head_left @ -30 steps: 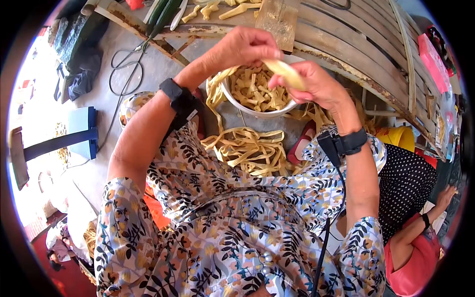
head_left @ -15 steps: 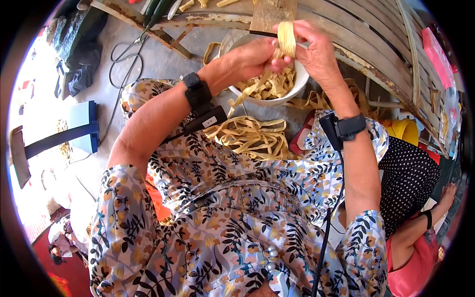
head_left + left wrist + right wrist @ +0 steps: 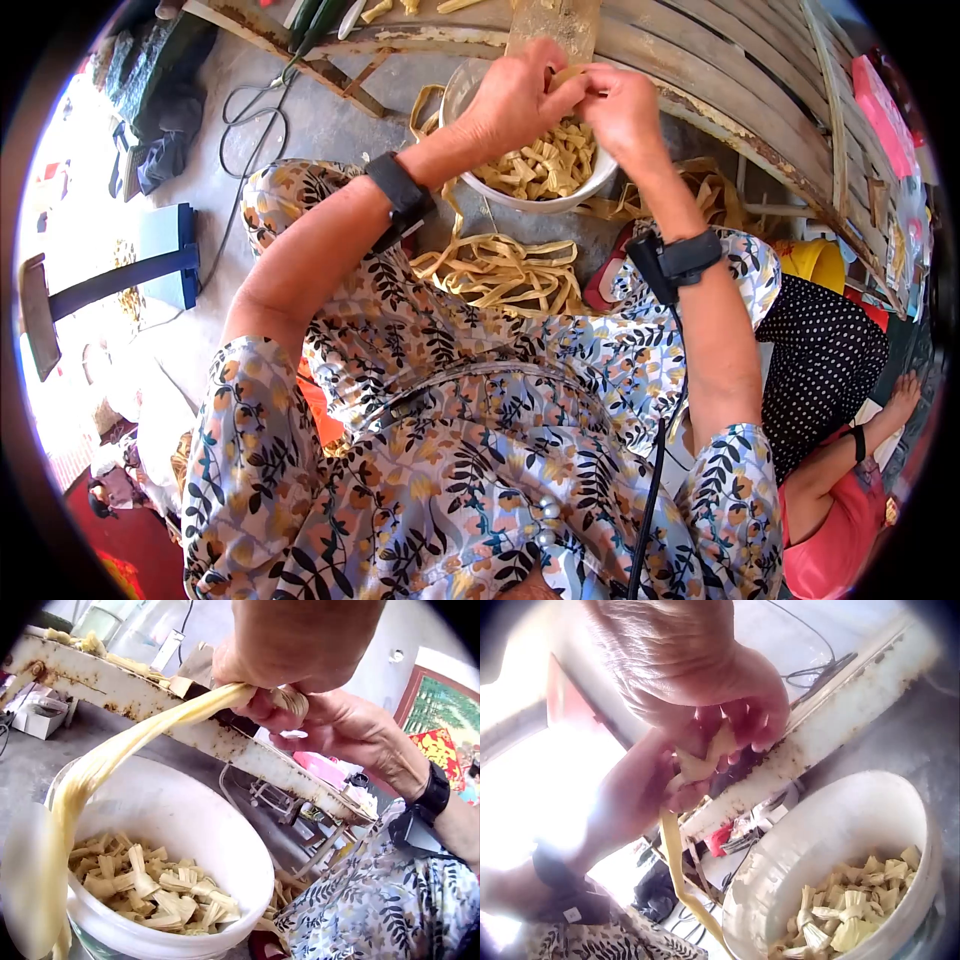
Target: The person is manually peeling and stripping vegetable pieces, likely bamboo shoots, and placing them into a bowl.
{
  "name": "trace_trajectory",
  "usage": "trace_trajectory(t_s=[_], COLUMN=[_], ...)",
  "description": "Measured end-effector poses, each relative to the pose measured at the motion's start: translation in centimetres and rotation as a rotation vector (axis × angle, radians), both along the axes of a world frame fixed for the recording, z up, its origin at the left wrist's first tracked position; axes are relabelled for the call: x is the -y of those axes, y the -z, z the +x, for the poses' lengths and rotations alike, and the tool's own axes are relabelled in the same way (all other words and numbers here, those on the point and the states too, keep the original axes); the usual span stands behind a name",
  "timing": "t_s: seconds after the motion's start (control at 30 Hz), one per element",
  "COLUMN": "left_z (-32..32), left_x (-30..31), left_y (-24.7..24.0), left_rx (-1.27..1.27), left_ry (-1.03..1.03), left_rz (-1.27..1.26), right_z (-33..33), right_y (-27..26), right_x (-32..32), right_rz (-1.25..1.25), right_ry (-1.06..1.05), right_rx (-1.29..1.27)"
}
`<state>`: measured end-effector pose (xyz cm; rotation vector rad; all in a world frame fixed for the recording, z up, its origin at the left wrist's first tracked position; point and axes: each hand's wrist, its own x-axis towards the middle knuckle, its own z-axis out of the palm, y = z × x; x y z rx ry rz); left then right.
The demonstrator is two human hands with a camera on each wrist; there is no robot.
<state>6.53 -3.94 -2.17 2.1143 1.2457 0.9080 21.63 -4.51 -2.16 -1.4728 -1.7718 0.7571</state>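
My left hand (image 3: 515,105) and right hand (image 3: 622,112) meet above a white bucket (image 3: 535,207), their fingertips together. Between them they pinch a soft yellow tofu skin strip (image 3: 124,746). From the left hand its long tail drops past the bucket's rim in the left wrist view. In the right wrist view a short folded end of it shows between the curled right fingers (image 3: 761,724). The bucket holds many short tied tofu skin knots (image 3: 545,165). Below it on the floor lies a loose heap of long strips (image 3: 500,270).
A slatted bench (image 3: 700,60) with a rusty edge stands just beyond the bucket, a wooden board (image 3: 550,30) on it. A cable (image 3: 235,125) loops over the floor at left. A yellow bucket (image 3: 815,268) and another person's arm (image 3: 835,470) are at right.
The hands held a strip stretched between them, then wrapped it round the right fingers. Now the wrapped band is off the outstretched fingers, and both hands pinch the strip close together.
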Motion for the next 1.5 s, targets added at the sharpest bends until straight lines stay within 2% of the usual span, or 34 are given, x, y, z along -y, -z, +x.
trace_trajectory(t_s=[0.03,0.07,0.1,0.13,0.23,0.27,0.3,0.33,0.47,0.53,0.6,0.73,0.83,0.97,1.07,1.2,1.23,1.37,1.5], left_z=[0.1,0.1,-0.1,-0.3,0.0,0.0,-0.3,-0.5,-1.6,-1.9,-1.9,-2.3,-2.6,-3.3,-3.6,-3.5,-3.7,-3.5,-2.6], left_x=[-0.2,-0.3,-0.5,-0.6,0.2,0.3,0.2,0.2,0.0,-0.3,-0.5,-1.1,-2.1,-3.7,-5.4,-8.0,-8.8,-10.6,-12.2], left_y=[0.4,0.0,-0.5,-1.0,-2.0,-2.2,-2.2,-2.1,-1.1,-0.9,-1.3,-2.9,-3.0,-3.9,-3.9,-4.4,-4.5,-4.9,-2.9], left_rx=[0.046,0.214,0.381,0.547,0.748,0.816,0.734,0.713,0.713,0.689,0.556,0.388,0.558,0.607,0.603,0.344,0.296,0.227,0.241], left_ry=[-0.013,-0.015,-0.011,-0.005,0.066,0.089,0.192,0.208,0.261,0.286,0.299,0.320,0.277,0.340,0.386,0.380,0.310,0.128,-0.014], left_rz=[-0.033,-0.259,-0.479,-0.704,-0.893,-0.958,-0.908,-0.912,-0.939,-0.893,-0.821,-0.773,-0.842,-0.921,-0.892,-0.617,-0.569,-0.316,-0.207], right_z=[0.1,0.0,0.6,0.9,2.3,2.7,3.0,3.3,3.5,2.7,1.9,0.7,0.7,0.9,0.6,0.8,1.5,1.0,0.2], right_y=[0.7,0.5,-0.6,-1.0,-1.8,-2.0,-2.0,-2.1,-2.8,-3.2,-2.8,-1.8,-2.6,-3.4,-3.6,-3.7,-3.3,-3.1,-1.7], right_x=[0.1,0.1,0.2,0.0,-0.6,-0.7,-0.9,-0.8,-0.5,0.0,0.1,-0.5,-1.2,-2.2,-3.1,-5.1,-6.0,-8.2,-9.9], right_rz=[0.177,0.359,0.223,0.193,0.019,-0.017,-0.050,-0.092,-0.348,-0.423,-0.501,-0.488,-0.417,-0.346,-0.349,-0.309,-0.255,-0.158,-0.100], right_ry=[-0.021,-0.043,-0.088,-0.051,0.115,0.148,0.181,0.219,0.063,-0.019,-0.145,-0.173,-0.094,-0.018,0.014,0.099,0.077,0.124,0.194], right_rx=[-0.033,-0.065,-0.293,-0.424,-0.869,-0.877,-0.887,-0.899,-0.822,-0.678,-0.613,-0.888,-0.925,-0.979,-0.983,-0.966,-1.022,-1.067,-1.097])
